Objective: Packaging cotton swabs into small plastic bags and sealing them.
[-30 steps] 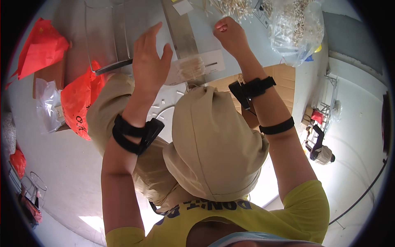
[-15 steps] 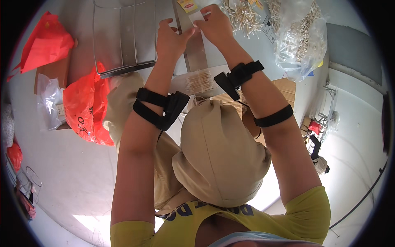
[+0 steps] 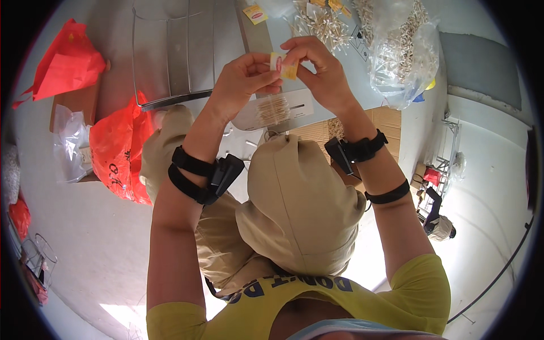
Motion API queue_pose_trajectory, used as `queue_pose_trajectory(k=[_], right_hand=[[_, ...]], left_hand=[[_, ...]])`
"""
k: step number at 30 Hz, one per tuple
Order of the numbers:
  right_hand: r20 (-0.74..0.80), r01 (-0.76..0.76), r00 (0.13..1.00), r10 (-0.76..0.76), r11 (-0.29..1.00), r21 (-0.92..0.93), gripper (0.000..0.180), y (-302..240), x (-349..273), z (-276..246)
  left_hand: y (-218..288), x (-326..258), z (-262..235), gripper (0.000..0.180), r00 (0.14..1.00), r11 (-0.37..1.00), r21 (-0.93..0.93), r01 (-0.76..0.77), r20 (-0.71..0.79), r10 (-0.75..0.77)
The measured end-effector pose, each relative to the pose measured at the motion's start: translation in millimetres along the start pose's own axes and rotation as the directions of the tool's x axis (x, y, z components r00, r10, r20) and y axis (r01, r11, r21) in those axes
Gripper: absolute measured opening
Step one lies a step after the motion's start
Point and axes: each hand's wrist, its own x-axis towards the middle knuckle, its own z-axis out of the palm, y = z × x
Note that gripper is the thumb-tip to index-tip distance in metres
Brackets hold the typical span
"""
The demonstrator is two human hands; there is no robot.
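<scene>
Between my two hands is a small yellow and white printed card (image 3: 276,62) with a red mark, raised above the table's near side. My left hand (image 3: 247,78) pinches its left edge between thumb and fingers. On the right side, my right hand (image 3: 318,68) grips it with thumb and forefinger. Another yellow card (image 3: 255,15) lies flat on the table beyond them. Just below my hands, a bundle of cotton swabs (image 3: 272,110) rests on a pale plate (image 3: 300,105). Loose swabs (image 3: 324,27) are heaped beyond my right hand.
A clear plastic bag (image 3: 401,62) of swabs stands at the right. To the left are a metal wire rack (image 3: 168,56), a red bag (image 3: 120,150) and a red sheet (image 3: 67,61). A cardboard box (image 3: 385,129) sits below the table edge. At the far right is another person (image 3: 440,226).
Both hands have come back toward me from the far table edge and lifted. They hold a yellow and white card, where a white piece showed before. The other yellow card still lies there.
</scene>
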Motion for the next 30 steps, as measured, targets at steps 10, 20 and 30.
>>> queue_pose_trajectory(k=[10, 20, 30], right_hand=[[-0.030, -0.077, 0.997, 0.073, 0.989, -0.129, 0.018, -22.9, -6.8, -6.5], [0.000, -0.537, 0.843, 0.538, 0.842, 0.052, 0.018, -17.0, -32.1, -6.5], [-0.008, -0.749, 0.550, 0.835, 0.498, 0.437, 0.017, 18.5, -94.4, 12.3]], left_hand=[[0.3, -3.6, -7.0, 0.023, 1.000, 0.970, 0.241, 0.023, 0.013, -0.027], [-8.7, -19.5, -2.9, 0.037, 0.919, 0.670, 0.698, -0.254, -0.043, 0.392], [-24.6, -38.2, -41.2, 0.063, 0.922, 0.654, 0.672, 0.348, -0.118, -0.369]])
